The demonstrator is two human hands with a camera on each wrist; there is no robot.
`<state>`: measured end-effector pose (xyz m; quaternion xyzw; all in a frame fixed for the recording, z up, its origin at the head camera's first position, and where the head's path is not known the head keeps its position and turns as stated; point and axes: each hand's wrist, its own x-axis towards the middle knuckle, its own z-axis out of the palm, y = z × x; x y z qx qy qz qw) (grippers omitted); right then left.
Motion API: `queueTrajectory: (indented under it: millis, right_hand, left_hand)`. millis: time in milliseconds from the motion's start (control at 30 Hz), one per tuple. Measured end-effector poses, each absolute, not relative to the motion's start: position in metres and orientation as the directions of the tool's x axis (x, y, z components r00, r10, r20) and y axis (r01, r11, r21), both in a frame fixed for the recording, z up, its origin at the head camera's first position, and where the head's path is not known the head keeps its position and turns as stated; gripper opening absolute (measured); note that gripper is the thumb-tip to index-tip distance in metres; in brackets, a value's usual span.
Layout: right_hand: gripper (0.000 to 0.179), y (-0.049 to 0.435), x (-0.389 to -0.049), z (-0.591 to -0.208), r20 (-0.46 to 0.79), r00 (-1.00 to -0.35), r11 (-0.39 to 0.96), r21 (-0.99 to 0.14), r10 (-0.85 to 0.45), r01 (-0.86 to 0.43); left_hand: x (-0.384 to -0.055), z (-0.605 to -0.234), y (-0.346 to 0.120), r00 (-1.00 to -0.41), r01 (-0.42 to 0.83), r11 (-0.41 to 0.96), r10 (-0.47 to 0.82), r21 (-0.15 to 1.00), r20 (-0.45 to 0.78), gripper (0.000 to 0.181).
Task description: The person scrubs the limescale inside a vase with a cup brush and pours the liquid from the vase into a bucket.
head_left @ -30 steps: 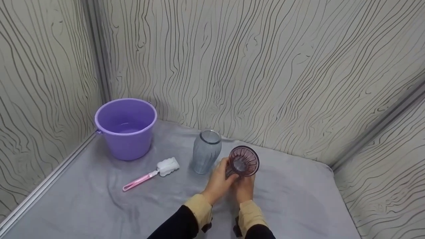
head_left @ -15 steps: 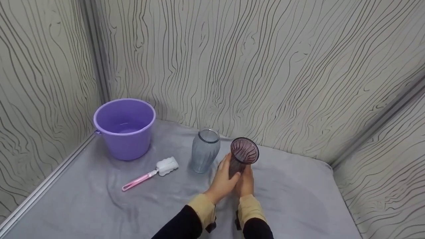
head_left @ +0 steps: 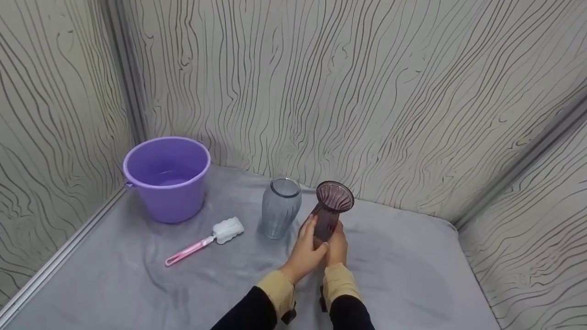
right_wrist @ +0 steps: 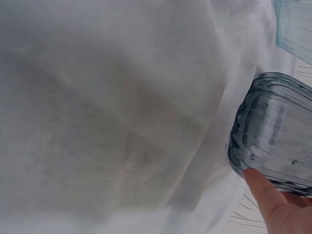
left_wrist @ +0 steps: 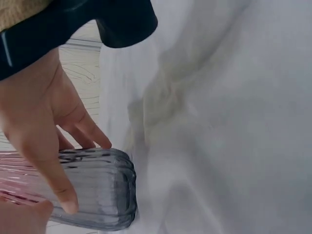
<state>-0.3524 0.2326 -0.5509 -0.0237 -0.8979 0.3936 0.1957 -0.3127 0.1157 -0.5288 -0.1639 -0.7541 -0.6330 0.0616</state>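
Both hands hold a purple ribbed glass vase (head_left: 327,222) with a flared rim, upright and leaning slightly to the right. My left hand (head_left: 302,256) wraps its left side, thumb in front. In the left wrist view this hand (left_wrist: 41,117) has its thumb on one face of the vase (left_wrist: 97,190) and its other fingers around the far side. My right hand (head_left: 337,247) grips the right side, low down. In the right wrist view a fingertip of the right hand (right_wrist: 280,204) presses near the thick base of the vase (right_wrist: 273,131).
A blue-grey glass vase (head_left: 281,211) stands just left of the hands. Further left lie a pink-handled sponge brush (head_left: 204,242) and a purple bucket (head_left: 172,204). Grey cloth (head_left: 403,275) covers the table; patterned wall panels (head_left: 257,82) rise behind it and on both sides.
The purple vase has risen away from me in the head view, both hands with it. Its mouth first faced the camera; now it stands more upright and shows its side.
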Motion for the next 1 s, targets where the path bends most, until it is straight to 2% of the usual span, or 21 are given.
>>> queueTrajectory:
  millis: [200,567,867,1000]
  right_hand:
    - [0.081,0.234,-0.352,-0.549,0.299,-0.932,0.700,-0.710,0.207,-0.072]
    - [0.085,0.237,-0.352,-0.554,0.312,-0.923,0.683,-0.726,0.226,-0.078]
    - [0.087,0.238,-0.351,-0.560,0.320,-0.924,0.640,-0.759,0.212,-0.116]
    - [0.091,0.245,-0.349,-0.561,0.282,-0.945,0.614,-0.780,0.167,-0.125]
  left_hand:
    - [-0.309,-0.531,0.112,-0.929,0.325,0.199,0.248,0.925,0.273,0.075]
    - [-0.305,-0.538,0.107,-0.927,0.318,0.281,0.294,0.906,0.234,0.065]
    - [-0.308,-0.546,0.089,-0.883,0.399,0.332,0.391,0.855,0.261,0.036]
    - [-0.309,-0.550,0.081,-0.870,0.402,0.342,0.430,0.850,0.239,0.032]
